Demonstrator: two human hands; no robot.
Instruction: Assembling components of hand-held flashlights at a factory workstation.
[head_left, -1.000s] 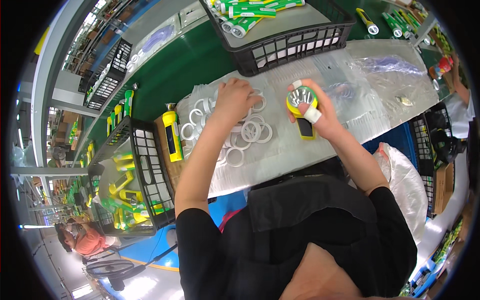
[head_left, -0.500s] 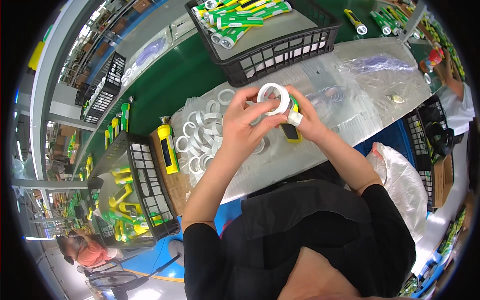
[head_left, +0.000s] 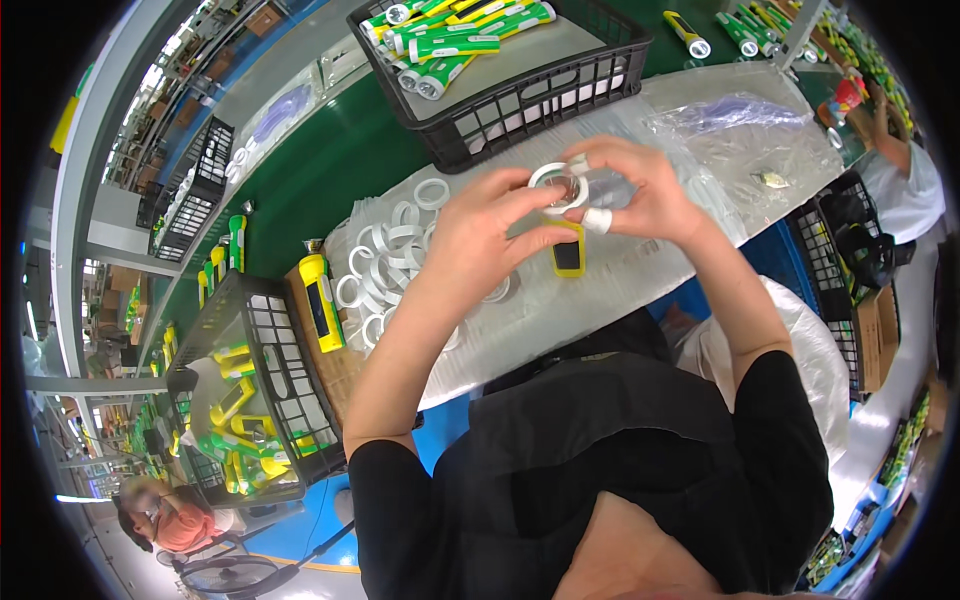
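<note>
A flashlight with a yellow body (head_left: 569, 260) and a dark panel stands head-up between my hands over the bench. Around its head sits a white ring (head_left: 546, 176). My left hand (head_left: 490, 225) is closed on the flashlight, its index finger across the ring and its thumb lower on the body. My right hand (head_left: 645, 195) pinches the ring's right side between index finger and thumb, both wrapped in white at the tips. How far down the ring sits is hidden by my fingers. A pile of loose white rings (head_left: 385, 262) lies left of my left hand.
Beyond my hands stands a black crate (head_left: 540, 105) with green and yellow flashlights. Another black crate (head_left: 285, 365) with flashlights is at left, beside a lying yellow flashlight (head_left: 321, 305). Plastic film (head_left: 745, 150) covers the bench at right. A co-worker (head_left: 905, 185) is at far right.
The white ring has gone from being held above the flashlight to sitting around its head. My right hand has spread to the ring's right side. The view has shifted slightly.
</note>
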